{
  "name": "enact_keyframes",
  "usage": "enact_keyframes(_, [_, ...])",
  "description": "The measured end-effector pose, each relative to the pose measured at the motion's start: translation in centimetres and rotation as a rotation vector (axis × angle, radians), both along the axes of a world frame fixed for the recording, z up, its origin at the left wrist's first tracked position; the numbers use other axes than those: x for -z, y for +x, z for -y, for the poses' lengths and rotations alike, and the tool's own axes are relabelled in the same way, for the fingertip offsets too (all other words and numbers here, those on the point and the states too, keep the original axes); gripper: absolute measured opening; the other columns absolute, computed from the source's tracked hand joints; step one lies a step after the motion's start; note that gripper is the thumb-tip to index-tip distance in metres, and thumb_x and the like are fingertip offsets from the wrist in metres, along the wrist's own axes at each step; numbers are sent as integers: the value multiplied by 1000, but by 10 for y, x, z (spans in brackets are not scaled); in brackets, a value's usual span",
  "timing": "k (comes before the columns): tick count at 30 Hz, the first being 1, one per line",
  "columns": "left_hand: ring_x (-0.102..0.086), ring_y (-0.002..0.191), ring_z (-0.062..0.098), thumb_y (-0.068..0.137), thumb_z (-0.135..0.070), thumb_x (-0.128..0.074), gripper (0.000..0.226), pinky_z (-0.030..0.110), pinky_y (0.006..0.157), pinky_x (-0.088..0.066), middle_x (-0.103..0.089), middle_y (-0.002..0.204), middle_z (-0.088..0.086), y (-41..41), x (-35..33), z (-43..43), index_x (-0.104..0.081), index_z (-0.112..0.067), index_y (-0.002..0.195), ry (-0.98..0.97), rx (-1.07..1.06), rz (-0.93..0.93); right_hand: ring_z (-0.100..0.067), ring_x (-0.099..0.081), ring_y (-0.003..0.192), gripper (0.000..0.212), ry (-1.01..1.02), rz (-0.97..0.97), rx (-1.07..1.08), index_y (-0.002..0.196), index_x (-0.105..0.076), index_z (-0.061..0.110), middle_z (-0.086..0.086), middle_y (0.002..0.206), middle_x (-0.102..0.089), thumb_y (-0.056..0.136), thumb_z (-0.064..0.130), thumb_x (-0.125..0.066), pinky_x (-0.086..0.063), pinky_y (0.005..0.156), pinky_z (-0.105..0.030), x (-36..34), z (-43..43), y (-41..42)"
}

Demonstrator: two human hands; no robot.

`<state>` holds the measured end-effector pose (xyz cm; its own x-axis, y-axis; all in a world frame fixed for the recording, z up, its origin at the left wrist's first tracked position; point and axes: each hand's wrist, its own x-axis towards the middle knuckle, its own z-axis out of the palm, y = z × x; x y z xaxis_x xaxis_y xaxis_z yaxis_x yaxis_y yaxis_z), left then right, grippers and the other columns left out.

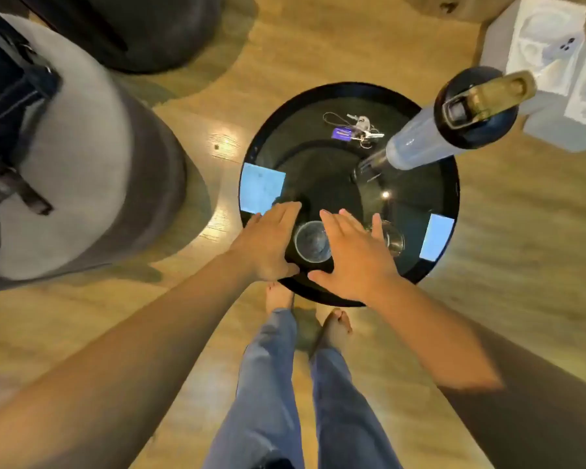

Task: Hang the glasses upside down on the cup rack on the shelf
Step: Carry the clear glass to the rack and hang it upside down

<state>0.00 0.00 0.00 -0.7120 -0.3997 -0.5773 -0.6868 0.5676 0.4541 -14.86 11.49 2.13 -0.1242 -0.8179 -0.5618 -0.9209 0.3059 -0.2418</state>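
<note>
Two clear glasses stand upright on a round black glass table [430, 184]. One glass [312, 241] sits near the table's front edge, between my two hands. The second glass [393, 239] stands just right of my right hand, partly hidden by its fingers. My left hand [268, 243] hovers flat with fingers spread at the left of the first glass. My right hand [354, 257] is spread flat at that glass's right. Neither hand holds anything. No cup rack or shelf is in view.
A tall clear water bottle [454, 130] with a black lid stands at the table's back right. Keys [354, 128] lie at the back. A grey pouf [82, 157] with a dark bag is at left. White boxes [552, 55] sit on the wooden floor.
</note>
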Motion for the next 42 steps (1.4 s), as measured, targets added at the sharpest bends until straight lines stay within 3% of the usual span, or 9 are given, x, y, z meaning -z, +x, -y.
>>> enact_keyframes(7, [-45, 132, 31, 64, -34, -86, 109, 49, 102, -46, -35, 152, 6, -9, 59, -9, -18, -18, 147, 102, 94, 32, -31, -13, 147, 102, 72, -195, -185, 151, -10, 11, -11, 156, -30, 78, 54, -66, 4, 107, -73, 53, 9, 4])
enact_keyframes(11, [-52, 126, 30, 73, -32, -82, 92, 45, 94, -50, -43, 147, 6, -11, 70, -9, -27, -17, 145, 137, 26, -96, -32, -25, 144, 74, -41, -147, -118, 144, -33, 6, -13, 141, -49, 84, 31, -66, -1, 108, -72, 63, 8, 5])
enact_keyframes(16, [-55, 122, 23, 74, -32, -83, 83, 33, 94, -51, -51, 140, 3, -16, 44, -4, -36, -20, 141, 199, -63, -205, -25, -25, 144, 81, -88, -63, -44, 144, -32, 13, -7, 142, -46, 78, 37, -71, 2, 113, -65, 43, 12, -1])
enact_keyframes(19, [-58, 113, 17, 73, -35, -81, 71, 20, 88, -47, -59, 127, 0, -19, -5, 5, -44, -23, 133, 207, -76, -329, -24, -32, 140, 89, -194, 55, 79, 145, -31, 15, -7, 142, -46, 73, 39, -77, -5, 117, -57, 6, 10, -10])
enact_keyframes(21, [-57, 109, 12, 73, -40, -79, 66, 19, 87, -45, -61, 122, -4, -24, -49, 11, -47, -25, 129, 197, -59, -404, -24, -40, 134, 94, -269, 187, 228, 146, -26, 18, -4, 143, -46, 72, 37, -80, -23, 116, -49, -29, 5, -16])
enact_keyframes(24, [-52, 117, 6, 70, -42, -83, 72, 24, 98, -44, -58, 128, -10, -34, -117, 15, -49, -26, 131, 155, -60, -457, -15, -46, 126, 91, -384, 395, 482, 143, -28, 29, 4, 143, -45, 70, 36, -83, -45, 95, -32, -93, -7, -25])
enact_keyframes(32, [-54, 124, 10, 62, -48, -86, 86, 34, 101, -47, -56, 136, -10, -101, -304, -43, -46, -28, 136, 263, 13, -696, 9, -51, 115, 98, -761, 495, 775, 136, -32, 51, 34, 129, -50, 53, 57, -84, -45, 88, -11, -280, -97, -68])
enact_keyframes(38, [-56, 122, 7, 59, -39, -89, 83, 38, 96, -52, -60, 130, -15, -164, -416, -156, -49, -34, 131, 368, 121, -830, -1, -54, 117, 93, -1004, 483, 867, 128, -41, 58, 29, 131, -53, 48, 60, -88, -51, 94, -37, -390, -227, -110])
enact_keyframes(42, [-55, 122, 2, 60, -38, -90, 80, 29, 92, -54, -59, 130, -19, -210, -469, -249, -52, -39, 129, 392, 240, -899, 1, -52, 121, 88, -1193, 470, 919, 132, -45, 41, 28, 129, -54, 57, 41, -91, -49, 93, -21, -442, -330, -131])
